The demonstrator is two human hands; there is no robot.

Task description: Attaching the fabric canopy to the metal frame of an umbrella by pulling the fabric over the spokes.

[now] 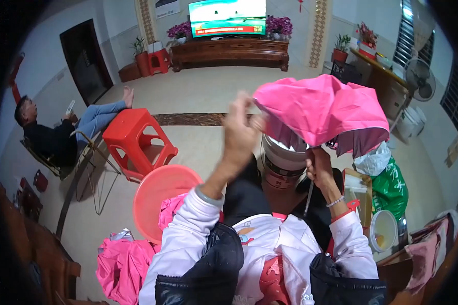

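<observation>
A pink umbrella with a silvery underside is partly spread in front of me, its folds sagging. My right hand is closed around its thin metal shaft, just below the canopy. Beside the canopy's left edge my left hand is raised. Its fingers are smeared by motion, so I cannot tell whether they touch the cloth. A white bucket stands beneath the canopy, between my knees; the umbrella hides part of its top.
Pink cloth lies on the floor at my left, by a coral basin with more pink cloth. Beyond stand a red stool and a seated person. To my right are a shallow box, a green bag and a white tub.
</observation>
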